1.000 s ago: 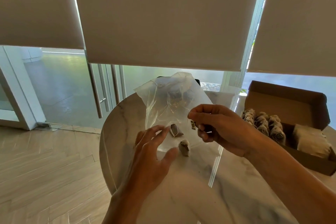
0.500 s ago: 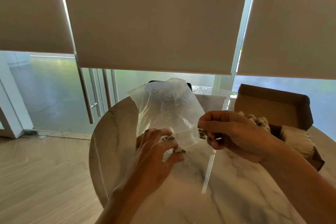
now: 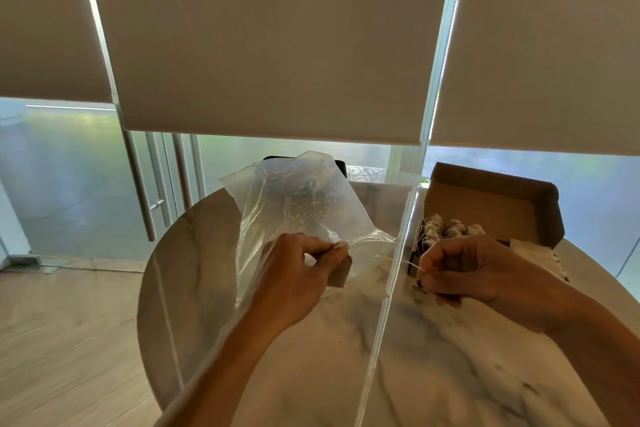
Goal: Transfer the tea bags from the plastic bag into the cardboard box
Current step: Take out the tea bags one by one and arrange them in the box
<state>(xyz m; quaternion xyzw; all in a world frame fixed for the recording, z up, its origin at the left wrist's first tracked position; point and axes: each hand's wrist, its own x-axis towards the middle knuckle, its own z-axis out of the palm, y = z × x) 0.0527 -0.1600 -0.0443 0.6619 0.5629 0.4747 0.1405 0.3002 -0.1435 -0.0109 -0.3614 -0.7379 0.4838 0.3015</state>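
**Tea bag pinched at bag mouth, string taut**

Left hand [image 3: 298, 274] pinches a small brown paper tea bag [image 3: 341, 269] inside the clear crumpled plastic bag [image 3: 298, 204]. Right hand [image 3: 464, 270] pinches its thin white string [image 3: 403, 262] and tag. Open brown cardboard box [image 3: 491, 204], beside the right hand on the round white marble table [image 3: 346, 357], holds rows of tea bags [image 3: 450, 229].

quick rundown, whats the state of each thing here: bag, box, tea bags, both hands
plastic bag: on the table, crumpled, nearly empty
cardboard box: open, lid flap up, partly filled
tea bags in box: bunched in rows
left hand: pinches a tea bag at the plastic bag
right hand: pinches a string and tag
marble table: bears bag and box
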